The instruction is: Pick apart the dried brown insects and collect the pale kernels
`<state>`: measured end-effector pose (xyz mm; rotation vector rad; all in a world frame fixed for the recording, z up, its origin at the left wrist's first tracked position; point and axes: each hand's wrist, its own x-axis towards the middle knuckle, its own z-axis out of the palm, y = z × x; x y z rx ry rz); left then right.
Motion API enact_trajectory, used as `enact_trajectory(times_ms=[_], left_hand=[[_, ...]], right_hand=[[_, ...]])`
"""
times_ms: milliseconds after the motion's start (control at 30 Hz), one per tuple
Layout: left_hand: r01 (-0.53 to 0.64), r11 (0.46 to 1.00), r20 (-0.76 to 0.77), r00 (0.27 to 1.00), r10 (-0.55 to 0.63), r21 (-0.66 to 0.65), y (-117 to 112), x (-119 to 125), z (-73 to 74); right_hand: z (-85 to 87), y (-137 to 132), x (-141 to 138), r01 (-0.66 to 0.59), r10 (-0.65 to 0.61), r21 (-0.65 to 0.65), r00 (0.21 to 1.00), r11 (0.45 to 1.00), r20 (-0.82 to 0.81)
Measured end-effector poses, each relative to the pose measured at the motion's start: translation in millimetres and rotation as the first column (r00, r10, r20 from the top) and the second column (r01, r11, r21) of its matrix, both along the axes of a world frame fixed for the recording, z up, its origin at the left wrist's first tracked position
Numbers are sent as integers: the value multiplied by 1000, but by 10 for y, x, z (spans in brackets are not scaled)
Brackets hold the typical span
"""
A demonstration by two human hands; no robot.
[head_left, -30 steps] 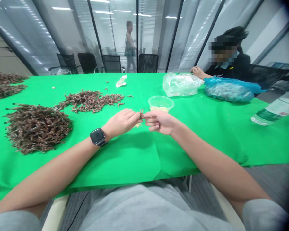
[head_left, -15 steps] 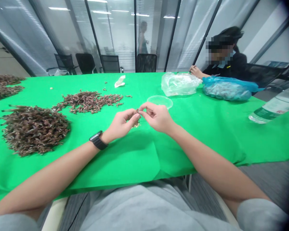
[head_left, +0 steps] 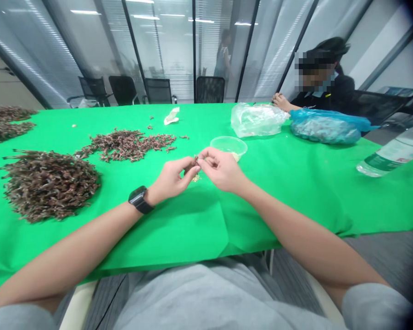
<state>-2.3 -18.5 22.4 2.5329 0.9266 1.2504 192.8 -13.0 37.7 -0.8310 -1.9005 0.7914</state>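
My left hand [head_left: 175,178] and my right hand [head_left: 223,168] meet fingertip to fingertip above the green cloth. Both are closed in a pinch on a small brown dried piece [head_left: 196,159], mostly hidden by the fingers. Pale yellowish crumbs [head_left: 196,178] lie on the cloth just beneath. Behind my right hand stands a clear plastic bowl [head_left: 229,143] with a little pale matter in it. To the left spreads a loose heap of short brown dried pieces [head_left: 127,144]. Nearer me is a taller mound of longer, stemmed brown dried pieces [head_left: 51,185].
More brown dried pieces [head_left: 7,121] lie at the far left. A scrap of white paper [head_left: 172,116], a clear plastic bag [head_left: 256,120] and a filled blue bag [head_left: 325,126] sit farther back. A bottle [head_left: 385,158] lies tilted at right. A co-worker [head_left: 325,87] sits beyond the bags.
My hands stay nearly in place, with fingers shifting slightly around the small piece. More of the bowl's pale contents shows. A figure behind the glass has moved right.
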Motion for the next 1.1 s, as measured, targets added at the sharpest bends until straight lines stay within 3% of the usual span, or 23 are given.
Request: enact_trajectory(times_ms=[100,200,267,400,433,467,500,567,633,667,733,800,967,1100], left_hand=[[-19,987,-94,995,35,161,61,-42,-44],[-4,949,-223,972,79,316,134,-98,-60],[30,911,-317,942,112,411,176,-133,-40],[96,871,-417,899,131,481,213,-160,12],[91,874,-403,907,126,477,209,-155,13],[74,884,-369,922,115,461,200,-145,8],[49,901,-318,943,101,432,186,-131,-2],[-2,946,-199,978,70,323,147,-94,-26],[-24,983,-105,994,43,184,102,-56,-39],[-23,992,-70,997,32,124,81,-39,-39],[-13,999,-20,1000,14,29,43,-13,-24],[-2,999,18,1000,3,-45,13,4,0],[41,987,79,996,-29,-156,-39,36,40],[30,994,54,998,-25,-101,-47,41,32]], right_hand=[[2,-11,-51,-48,26,-206,994,977,-109],[16,3,-58,-88,18,-390,984,917,-179],[42,24,-30,-150,30,-535,974,831,-226],[111,67,47,-371,135,-751,924,546,-358],[121,68,54,-400,152,-764,913,507,-378],[126,64,53,-406,159,-762,911,505,-381],[125,55,45,-384,150,-742,919,549,-364],[105,26,17,-248,93,-618,958,746,-272],[71,1,-3,-56,6,-336,989,940,-147],[54,-6,-4,15,-30,-170,996,985,-88],[26,-3,15,65,-67,89,998,994,18],[10,16,52,52,-74,211,992,976,100],[15,45,114,1,-54,277,981,961,184],[26,15,98,-21,-34,268,980,963,198]])
